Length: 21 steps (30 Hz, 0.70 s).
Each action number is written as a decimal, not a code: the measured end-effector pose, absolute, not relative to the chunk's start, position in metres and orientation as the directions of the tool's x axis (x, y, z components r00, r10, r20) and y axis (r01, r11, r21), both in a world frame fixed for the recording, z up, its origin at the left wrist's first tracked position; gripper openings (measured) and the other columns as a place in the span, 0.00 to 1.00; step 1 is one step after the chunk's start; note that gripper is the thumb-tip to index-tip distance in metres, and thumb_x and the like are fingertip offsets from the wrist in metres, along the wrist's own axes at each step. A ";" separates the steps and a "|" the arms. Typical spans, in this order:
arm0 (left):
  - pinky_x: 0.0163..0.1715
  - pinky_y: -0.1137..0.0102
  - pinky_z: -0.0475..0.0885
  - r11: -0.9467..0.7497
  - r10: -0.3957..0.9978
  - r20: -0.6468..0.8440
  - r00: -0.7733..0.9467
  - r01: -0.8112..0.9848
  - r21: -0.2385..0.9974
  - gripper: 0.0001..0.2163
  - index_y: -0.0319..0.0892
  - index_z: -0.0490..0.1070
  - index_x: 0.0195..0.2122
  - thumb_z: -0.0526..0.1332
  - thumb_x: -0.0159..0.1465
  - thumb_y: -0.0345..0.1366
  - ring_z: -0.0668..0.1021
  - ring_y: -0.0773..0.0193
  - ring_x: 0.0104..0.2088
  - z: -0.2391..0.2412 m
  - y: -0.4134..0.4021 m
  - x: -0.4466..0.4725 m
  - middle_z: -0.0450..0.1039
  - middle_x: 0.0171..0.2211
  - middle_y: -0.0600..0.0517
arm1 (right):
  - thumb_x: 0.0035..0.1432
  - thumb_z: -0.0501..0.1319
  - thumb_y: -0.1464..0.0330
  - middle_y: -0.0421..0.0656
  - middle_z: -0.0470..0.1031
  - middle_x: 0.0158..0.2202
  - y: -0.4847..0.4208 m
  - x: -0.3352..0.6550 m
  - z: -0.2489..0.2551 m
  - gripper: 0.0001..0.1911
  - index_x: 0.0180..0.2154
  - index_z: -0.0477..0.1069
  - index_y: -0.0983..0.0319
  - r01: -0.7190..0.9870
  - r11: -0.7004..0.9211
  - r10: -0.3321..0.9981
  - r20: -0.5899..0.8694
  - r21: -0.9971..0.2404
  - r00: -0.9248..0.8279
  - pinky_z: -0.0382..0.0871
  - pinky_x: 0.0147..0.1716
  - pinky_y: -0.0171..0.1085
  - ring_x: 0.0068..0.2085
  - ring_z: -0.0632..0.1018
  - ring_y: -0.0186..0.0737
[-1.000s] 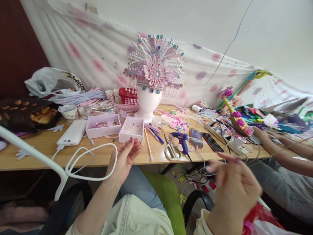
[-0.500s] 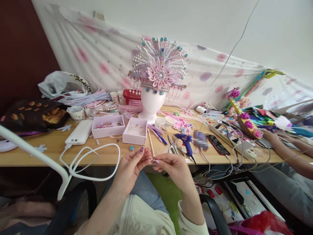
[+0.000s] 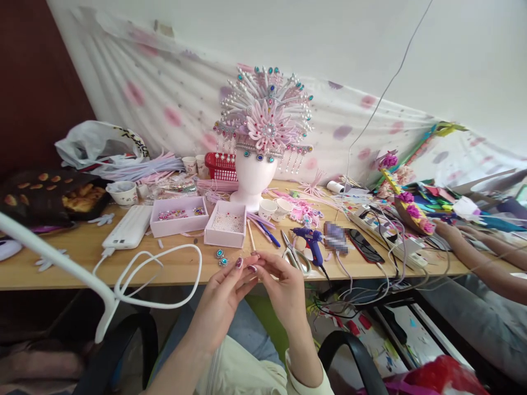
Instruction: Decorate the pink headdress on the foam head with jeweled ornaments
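My left hand and my right hand meet at the table's front edge, their fingertips pinched together. Whatever lies between the fingertips is too small and hidden to name. Just beyond the left fingers lie two teal gems in silvery settings. A thin pale stick runs along the table behind my fingertips. Farther back, a box of small white beads stands beside a box of coloured beads. A white head form carries a pink and white headdress with pearls and gems.
To the right lie scissors, a blue glue gun, a phone and a power strip with tangled cables. A power bank and looped white cable are left. Another person's arm reaches in at far right.
My hands have drawn closer together, the right one moving left. Two teal gems now show on the table where one was visible before. The view has shifted slightly.
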<state>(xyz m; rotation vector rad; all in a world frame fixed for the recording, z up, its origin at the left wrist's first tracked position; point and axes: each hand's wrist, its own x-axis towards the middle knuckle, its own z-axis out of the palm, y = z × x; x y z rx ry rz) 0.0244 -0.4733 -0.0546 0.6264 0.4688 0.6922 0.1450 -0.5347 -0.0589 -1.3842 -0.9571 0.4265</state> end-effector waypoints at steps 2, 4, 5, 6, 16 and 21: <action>0.52 0.65 0.76 0.600 0.700 -0.179 0.692 -0.434 0.672 0.18 0.42 0.84 0.40 0.76 0.51 0.46 0.82 0.56 0.49 -0.057 -0.473 0.023 0.82 0.48 0.44 | 0.56 0.68 0.68 0.43 0.84 0.39 -0.535 0.148 -0.060 0.08 0.38 0.83 0.54 0.292 0.220 0.769 0.350 -0.931 0.535 0.78 0.44 0.44 0.40 0.83 0.46; 0.53 0.66 0.75 0.628 0.668 -0.181 0.722 -0.416 0.658 0.18 0.42 0.83 0.42 0.75 0.52 0.46 0.82 0.56 0.49 -0.060 -0.471 0.021 0.82 0.48 0.44 | 0.57 0.68 0.67 0.43 0.85 0.41 -0.538 0.153 -0.059 0.06 0.35 0.84 0.53 0.305 0.250 0.791 0.376 -0.919 0.483 0.76 0.47 0.45 0.43 0.83 0.47; 0.53 0.66 0.75 0.646 0.647 -0.186 0.740 -0.401 0.650 0.18 0.43 0.83 0.43 0.75 0.54 0.45 0.82 0.56 0.49 -0.061 -0.470 0.020 0.82 0.48 0.44 | 0.57 0.68 0.66 0.43 0.85 0.42 -0.539 0.156 -0.058 0.05 0.34 0.84 0.53 0.291 0.256 0.798 0.372 -0.922 0.475 0.76 0.48 0.45 0.44 0.83 0.47; 0.52 0.66 0.76 0.660 0.626 -0.190 0.756 -0.384 0.645 0.18 0.43 0.83 0.45 0.74 0.55 0.44 0.82 0.56 0.49 -0.062 -0.468 0.019 0.83 0.47 0.43 | 0.57 0.69 0.64 0.44 0.85 0.41 -0.541 0.158 -0.057 0.04 0.33 0.84 0.53 0.266 0.253 0.799 0.356 -0.930 0.485 0.76 0.48 0.45 0.44 0.83 0.48; 0.44 0.72 0.76 0.555 0.693 -0.227 0.684 -0.307 0.773 0.17 0.42 0.83 0.41 0.77 0.49 0.35 0.81 0.65 0.39 -0.070 -0.445 0.000 0.82 0.42 0.47 | 0.41 0.78 0.55 0.43 0.85 0.33 -0.540 0.170 -0.051 0.17 0.25 0.78 0.58 -0.320 0.302 0.761 0.025 -0.898 0.649 0.79 0.47 0.43 0.36 0.85 0.43; 0.41 0.74 0.75 0.490 0.816 -0.286 0.503 -0.339 0.803 0.19 0.42 0.83 0.37 0.78 0.43 0.35 0.80 0.64 0.40 -0.075 -0.426 -0.007 0.82 0.41 0.49 | 0.38 0.80 0.58 0.44 0.85 0.33 -0.540 0.178 -0.057 0.18 0.29 0.80 0.60 -0.433 0.309 0.760 -0.054 -0.847 0.648 0.79 0.37 0.35 0.31 0.84 0.38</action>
